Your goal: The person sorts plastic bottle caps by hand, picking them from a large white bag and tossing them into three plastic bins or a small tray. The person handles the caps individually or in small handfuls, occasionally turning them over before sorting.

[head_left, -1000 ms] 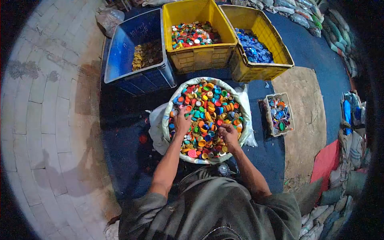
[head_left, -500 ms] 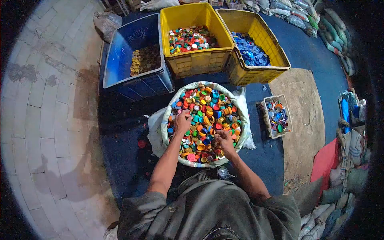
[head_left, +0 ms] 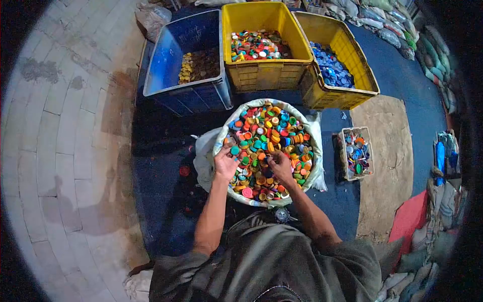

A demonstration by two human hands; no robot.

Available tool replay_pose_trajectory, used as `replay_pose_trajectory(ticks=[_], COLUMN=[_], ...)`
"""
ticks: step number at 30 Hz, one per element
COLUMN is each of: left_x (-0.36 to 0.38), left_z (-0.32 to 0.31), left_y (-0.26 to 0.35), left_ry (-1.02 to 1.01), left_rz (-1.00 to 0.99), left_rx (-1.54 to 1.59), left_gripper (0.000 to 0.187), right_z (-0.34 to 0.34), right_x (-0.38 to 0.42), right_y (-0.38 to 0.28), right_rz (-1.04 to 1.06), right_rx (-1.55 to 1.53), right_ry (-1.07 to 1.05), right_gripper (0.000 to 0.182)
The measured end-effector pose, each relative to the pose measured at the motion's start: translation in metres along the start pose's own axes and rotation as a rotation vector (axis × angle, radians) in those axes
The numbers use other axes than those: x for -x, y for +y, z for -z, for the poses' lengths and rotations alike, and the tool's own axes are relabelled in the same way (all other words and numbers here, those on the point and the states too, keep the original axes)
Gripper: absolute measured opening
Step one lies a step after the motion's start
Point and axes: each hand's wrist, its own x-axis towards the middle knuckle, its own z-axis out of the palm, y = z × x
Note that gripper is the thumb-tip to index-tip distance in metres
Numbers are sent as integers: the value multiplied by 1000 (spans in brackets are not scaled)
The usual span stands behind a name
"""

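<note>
A round white sack (head_left: 316, 128) with a rolled rim stands before me, filled with many-coloured plastic bottle caps (head_left: 274, 133). At its left rim, my left hand (head_left: 226, 165) is turned partly palm up, its fingers curled around a teal bottle cap (head_left: 235, 150). My right hand (head_left: 282, 167) is over the caps near the middle of the sack. Its fingers are bent together and point left; whatever lies between them is too small and dark to make out.
Behind the sack stand a blue bin (head_left: 188, 93) with yellowish caps, a yellow bin (head_left: 266, 73) with mixed caps and another yellow bin (head_left: 347, 96) with blue caps. A small crate (head_left: 358, 176) of caps sits right, by a brown board (head_left: 385, 201). Filled bags (head_left: 387, 36) line the far right.
My left hand has drawn back toward the sack's left rim and turned over, with a teal bottle cap now at its fingers. My right hand stays low over the caps. The view has shifted slightly.
</note>
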Motion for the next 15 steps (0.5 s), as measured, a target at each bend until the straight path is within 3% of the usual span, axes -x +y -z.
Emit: replay_pose_trajectory(ticks=[9,15], left_x=[28,36], left_z=[26,30], left_y=[-10,-18], left_ry=[83,121], left_rz=[-6,1], left_rx=[148,71], left_gripper=[24,25], right_z=[-28,-32], right_x=[-40,-44], right_y=[-5,-14], right_rz=[460,495], right_rx=[504,602], right_ry=[85,55], right_gripper=[25,37])
